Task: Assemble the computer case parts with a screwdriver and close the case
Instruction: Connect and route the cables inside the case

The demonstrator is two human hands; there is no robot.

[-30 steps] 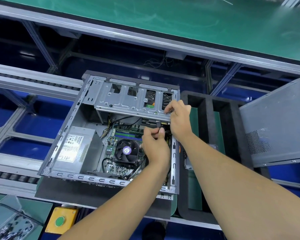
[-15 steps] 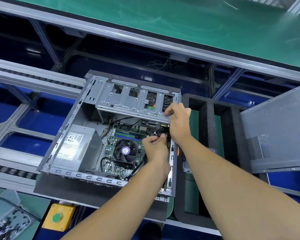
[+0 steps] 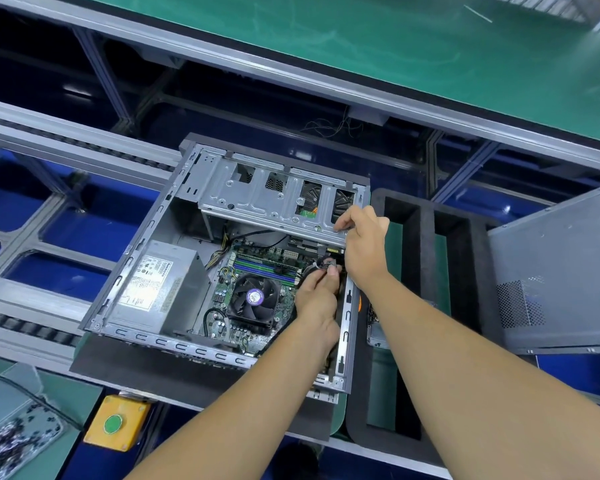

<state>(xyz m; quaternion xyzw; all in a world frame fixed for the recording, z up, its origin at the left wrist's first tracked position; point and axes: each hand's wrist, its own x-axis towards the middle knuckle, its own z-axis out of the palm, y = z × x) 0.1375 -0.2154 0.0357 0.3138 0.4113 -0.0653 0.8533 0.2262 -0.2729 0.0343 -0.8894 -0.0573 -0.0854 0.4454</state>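
Computer case [image 3: 142,271] lies open on its side on a dark foam pad at the near edge of the conveyor frame, with its side panel [image 3: 555,271] leaning off to the right. The left hand [image 3: 317,299] pinches a small black cable plug [image 3: 328,263] beside the case's right wall, while the right hand [image 3: 364,244] curls its fingers [image 3: 342,223] over the drive cage [image 3: 274,202] edge. Room there is tight between cage, fan [image 3: 253,299] and wall, so the plug probably wants squaring up and a straight, gentle push.

One open computer case [image 3: 174,216], one loose side panel [image 3: 561,271], one foam tray [image 3: 426,216]. One power supply [image 3: 160,285], one cooler fan [image 3: 253,299]. Two hands, one yellow button box [image 3: 116,424].
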